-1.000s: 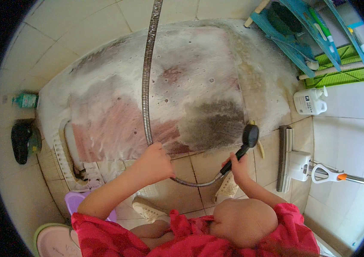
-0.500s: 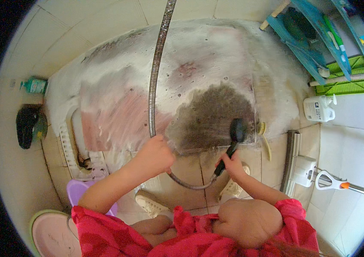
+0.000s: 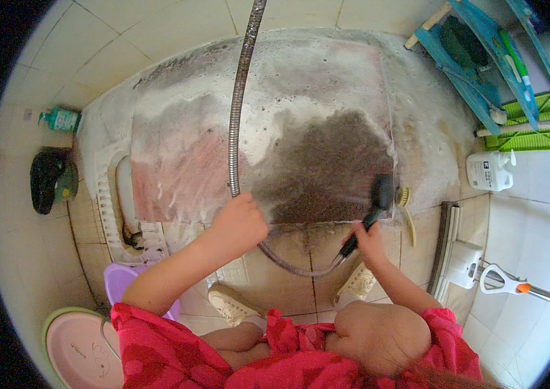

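My left hand (image 3: pixel 239 222) is closed round a metal shower hose (image 3: pixel 234 139) that hangs from the top of the view and loops on to the right. In my right hand (image 3: pixel 368 241) is the handle of a black shower head (image 3: pixel 382 192), held over the right front corner of a mat. White foam and wet streaks cover much of this reddish mat (image 3: pixel 181 162), which lies flat on the tiles. A dark patch without foam (image 3: pixel 327 168) spreads over its right part. Just right of the shower head lies a yellow scrubbing brush (image 3: pixel 406 217).
A squat toilet (image 3: pixel 108 214) lies left of the mat, with a purple basin (image 3: pixel 121 280) and a pink basin (image 3: pixel 84 350) nearer me. At right are a blue shelf (image 3: pixel 463 78), a white pump bottle (image 3: pixel 490 170) and a squeeze mop (image 3: pixel 464 264). A green bottle (image 3: pixel 63 120) stands far left.
The shower head and my right hand have moved right, toward the mat's edge. The dark patch has spread a little farther. My left hand keeps its grip on the hose.
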The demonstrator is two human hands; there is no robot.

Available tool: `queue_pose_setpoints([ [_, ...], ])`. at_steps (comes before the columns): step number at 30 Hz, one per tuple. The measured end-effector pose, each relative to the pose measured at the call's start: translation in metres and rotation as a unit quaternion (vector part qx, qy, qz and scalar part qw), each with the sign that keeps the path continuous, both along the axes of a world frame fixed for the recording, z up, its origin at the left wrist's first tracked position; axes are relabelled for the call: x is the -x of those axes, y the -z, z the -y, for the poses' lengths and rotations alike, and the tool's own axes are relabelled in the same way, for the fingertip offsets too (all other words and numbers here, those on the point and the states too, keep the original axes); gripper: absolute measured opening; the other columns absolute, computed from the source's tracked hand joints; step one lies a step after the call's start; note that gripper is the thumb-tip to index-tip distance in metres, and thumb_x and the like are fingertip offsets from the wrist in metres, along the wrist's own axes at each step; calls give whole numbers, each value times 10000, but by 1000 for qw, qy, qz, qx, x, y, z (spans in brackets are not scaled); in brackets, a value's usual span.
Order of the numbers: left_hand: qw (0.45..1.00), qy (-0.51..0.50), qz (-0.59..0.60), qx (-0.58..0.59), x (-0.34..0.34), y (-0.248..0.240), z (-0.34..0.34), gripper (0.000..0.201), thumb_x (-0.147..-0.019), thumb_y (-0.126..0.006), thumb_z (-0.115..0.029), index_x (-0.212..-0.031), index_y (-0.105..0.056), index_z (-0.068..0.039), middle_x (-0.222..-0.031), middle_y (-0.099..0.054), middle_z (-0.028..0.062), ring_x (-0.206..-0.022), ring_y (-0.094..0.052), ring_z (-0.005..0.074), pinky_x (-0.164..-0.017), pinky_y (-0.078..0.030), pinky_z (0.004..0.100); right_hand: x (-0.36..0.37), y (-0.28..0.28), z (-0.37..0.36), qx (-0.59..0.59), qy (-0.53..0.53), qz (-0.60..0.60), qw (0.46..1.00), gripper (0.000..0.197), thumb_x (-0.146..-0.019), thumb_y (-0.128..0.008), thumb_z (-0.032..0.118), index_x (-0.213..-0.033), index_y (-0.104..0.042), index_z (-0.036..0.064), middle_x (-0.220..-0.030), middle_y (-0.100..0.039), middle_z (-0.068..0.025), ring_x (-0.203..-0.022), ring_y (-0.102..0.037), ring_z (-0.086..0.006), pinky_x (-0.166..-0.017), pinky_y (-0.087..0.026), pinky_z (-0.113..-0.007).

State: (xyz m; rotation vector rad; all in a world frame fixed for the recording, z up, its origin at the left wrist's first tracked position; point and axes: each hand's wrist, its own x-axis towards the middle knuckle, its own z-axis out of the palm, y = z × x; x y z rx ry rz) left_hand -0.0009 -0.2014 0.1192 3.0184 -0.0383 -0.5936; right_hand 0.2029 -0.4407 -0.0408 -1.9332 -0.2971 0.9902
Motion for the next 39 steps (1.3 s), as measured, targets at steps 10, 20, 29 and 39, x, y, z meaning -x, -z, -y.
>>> queue_pose_setpoints([
  [10, 998, -1, 6, -57, 2, 6, 3, 79, -595, -559, -144, -524, -588, -128, -549, -552, 23, -611, -534, 166, -645, -353, 283, -10, -7, -25, -120, 203, -14, 972, 232, -855, -483, 169, -887, -285, 53, -627, -499, -87, -537, -540, -187, -497, -452, -309],
  [20, 998, -7, -62, 0, 4, 1, 2, 83, -597, -556, -136, -519, -585, -127, -556, -559, 27, -591, -536, 165, -629, -343, 285, 20, 4, -35, -20, -135, -56, 989, 264, -846, -501, 171, -915, -266, 73, -686, -491, -83, -569, -556, -208, -516, -481, -358],
  [29, 996, -60, 41, -49, 19, 14, -12, 70, -575, -575, -144, -506, -579, -141, -536, -555, 26, -591, -537, 163, -631, -339, 281, -5, 16, -52, 58, 23, 227, 972, 276, -838, -514, 187, -915, -279, 63, -715, -504, -93, -583, -557, -195, -512, -471, -332],
  [39, 995, -92, -8, -30, 66, -4, -10, 134, -603, -585, -249, -525, -588, -140, -573, -561, 26, -640, -546, 188, -667, -364, 312, -12, -21, -88, -66, 136, -108, 983, 262, -847, -493, 175, -936, -268, 76, -710, -475, -101, -579, -557, -237, -509, -502, -388],
])
